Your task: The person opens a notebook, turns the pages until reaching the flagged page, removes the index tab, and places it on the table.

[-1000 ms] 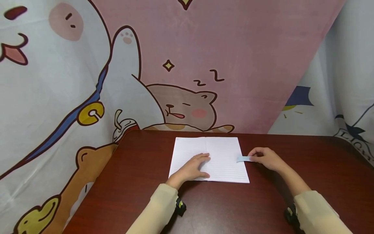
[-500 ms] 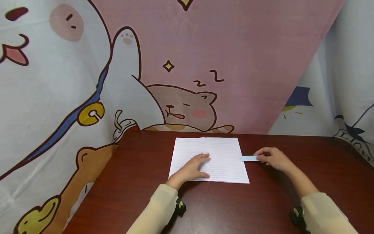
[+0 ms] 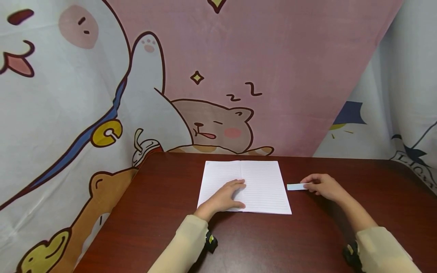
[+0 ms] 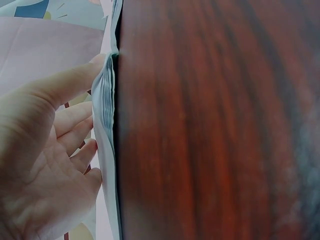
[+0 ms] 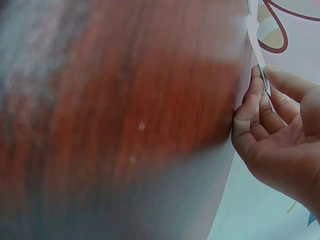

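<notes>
An open lined notebook lies flat on the dark red-brown table. My left hand rests on its left page with fingers extended, fingertips and thumb reaching the centre fold. In the left wrist view the same hand touches the pages near the notebook's lower edge. To the right of the notebook, my right hand pinches a pale blue paper strip between thumb and fingers. The strip's free end points left, just off the notebook's right edge. In the right wrist view the strip shows edge-on in the right hand.
The wooden table extends around the notebook on every side. Behind it hangs a cloth backdrop with cartoon animals. A small black device is strapped at the left wrist, another at the right.
My right hand has moved right with the paper strip, whose end has gone from over the right page to beside the notebook. The left hand has stayed in place.
</notes>
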`<state>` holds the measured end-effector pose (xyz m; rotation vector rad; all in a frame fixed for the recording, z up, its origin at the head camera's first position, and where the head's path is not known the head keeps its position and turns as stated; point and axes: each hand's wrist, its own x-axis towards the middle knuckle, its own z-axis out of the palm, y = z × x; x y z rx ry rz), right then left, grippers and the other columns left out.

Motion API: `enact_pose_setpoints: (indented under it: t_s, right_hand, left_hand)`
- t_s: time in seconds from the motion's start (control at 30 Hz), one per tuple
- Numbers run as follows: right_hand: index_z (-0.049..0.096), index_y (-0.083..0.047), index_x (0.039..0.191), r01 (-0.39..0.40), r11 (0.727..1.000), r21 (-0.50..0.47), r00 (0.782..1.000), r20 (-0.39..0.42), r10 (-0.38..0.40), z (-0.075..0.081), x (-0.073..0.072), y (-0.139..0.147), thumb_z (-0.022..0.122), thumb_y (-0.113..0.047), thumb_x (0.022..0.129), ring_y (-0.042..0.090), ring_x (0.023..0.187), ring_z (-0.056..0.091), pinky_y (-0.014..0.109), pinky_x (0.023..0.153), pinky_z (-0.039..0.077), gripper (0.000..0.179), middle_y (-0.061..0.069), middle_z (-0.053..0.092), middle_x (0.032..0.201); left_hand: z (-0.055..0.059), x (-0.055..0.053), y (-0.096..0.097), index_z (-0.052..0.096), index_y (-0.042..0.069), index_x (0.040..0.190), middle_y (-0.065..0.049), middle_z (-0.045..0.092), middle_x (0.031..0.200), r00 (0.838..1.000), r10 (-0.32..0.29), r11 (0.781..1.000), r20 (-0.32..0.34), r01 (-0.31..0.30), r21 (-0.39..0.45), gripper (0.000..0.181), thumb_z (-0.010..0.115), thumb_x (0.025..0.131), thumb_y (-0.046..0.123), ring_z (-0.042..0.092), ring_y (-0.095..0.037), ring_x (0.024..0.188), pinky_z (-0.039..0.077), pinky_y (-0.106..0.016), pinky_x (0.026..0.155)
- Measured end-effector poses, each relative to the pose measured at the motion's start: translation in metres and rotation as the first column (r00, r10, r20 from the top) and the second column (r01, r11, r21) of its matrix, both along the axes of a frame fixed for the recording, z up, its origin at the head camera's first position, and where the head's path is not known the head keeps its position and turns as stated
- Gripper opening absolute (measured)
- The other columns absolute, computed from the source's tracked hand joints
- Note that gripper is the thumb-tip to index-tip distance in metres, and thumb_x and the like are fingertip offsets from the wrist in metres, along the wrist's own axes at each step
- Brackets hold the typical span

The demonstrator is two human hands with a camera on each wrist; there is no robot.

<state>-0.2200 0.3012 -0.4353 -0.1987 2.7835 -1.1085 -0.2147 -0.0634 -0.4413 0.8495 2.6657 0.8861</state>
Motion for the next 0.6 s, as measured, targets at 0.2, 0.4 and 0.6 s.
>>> enact_pose_setpoints:
  t_s: [0.2,0.4,0.6]
  right_hand:
    - [0.069,0.004,0.111,0.004,1.000,0.013,1.000,0.005,-0.004,-0.001,0.000,0.000,0.064,-0.014,0.096,0.016,0.075,0.054,0.026,0.060,0.048,0.023,0.010,0.067,0.089]
    - [0.067,0.004,0.116,0.015,0.999,0.037,1.000,-0.002,-0.015,0.000,0.000,0.008,0.063,-0.016,0.097,0.018,0.078,0.059,0.028,0.064,0.051,0.029,0.028,0.063,0.113]
    - [0.065,0.004,0.121,0.053,0.996,0.079,0.998,-0.021,-0.051,0.008,0.001,0.019,0.061,-0.021,0.098,0.019,0.076,0.062,0.031,0.064,0.045,0.033,0.031,0.061,0.116]
  left_hand:
    - [-0.003,-0.001,-0.001,0.050,0.002,0.144,-0.009,0.041,0.158,1.000,0.004,1.000,-0.004,-0.004,-0.008,0.070,0.080,0.084,0.020,0.032,-0.031,0.149,0.026,-0.046,0.123]
    - [-0.003,-0.001,-0.003,0.051,0.004,0.144,-0.008,0.040,0.159,1.000,0.013,1.000,-0.008,-0.013,-0.009,0.070,0.081,0.083,0.021,0.032,-0.030,0.149,0.026,-0.045,0.123]
    - [0.000,-0.005,-0.002,0.055,0.004,0.140,-0.010,0.042,0.158,0.996,0.026,0.999,-0.087,-0.023,0.040,0.063,0.081,0.083,0.016,0.038,-0.028,0.146,0.030,-0.044,0.121]
